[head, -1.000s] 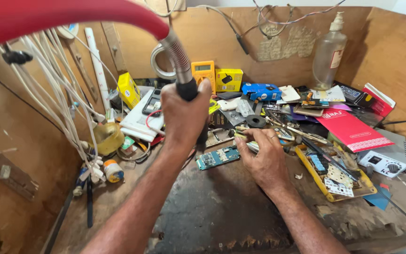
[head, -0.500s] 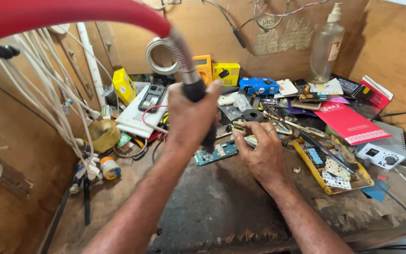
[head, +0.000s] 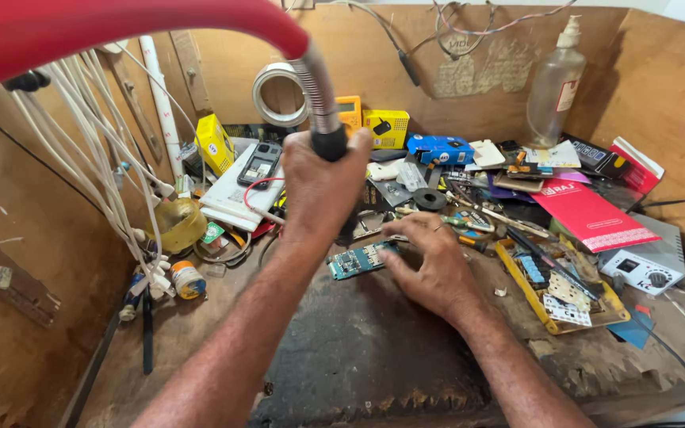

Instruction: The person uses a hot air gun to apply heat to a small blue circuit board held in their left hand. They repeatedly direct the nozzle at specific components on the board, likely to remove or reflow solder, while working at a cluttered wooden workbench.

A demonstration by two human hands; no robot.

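My left hand (head: 320, 189) is closed around a black tool handle (head: 331, 145) that hangs from a ribbed metal hose (head: 312, 79) joined to a red hose (head: 120, 24). The tool's tip points down behind my hand, toward a small teal circuit board (head: 356, 260) lying on the dark bench mat (head: 374, 357). My right hand (head: 428, 264) rests palm down on the mat. Its fingertips press the right end of the circuit board.
Clutter crowds the back of the bench: a roll of tape (head: 273, 93), yellow boxes (head: 385, 128), a blue box (head: 438, 147), a clear bottle (head: 553, 85), a red booklet (head: 590, 212), a yellow tray (head: 558, 287), a phone (head: 259, 164). White cables (head: 97, 158) hang at left.
My left hand has shifted slightly to the right with the tool, closer above the circuit board. My right hand stays on the board.
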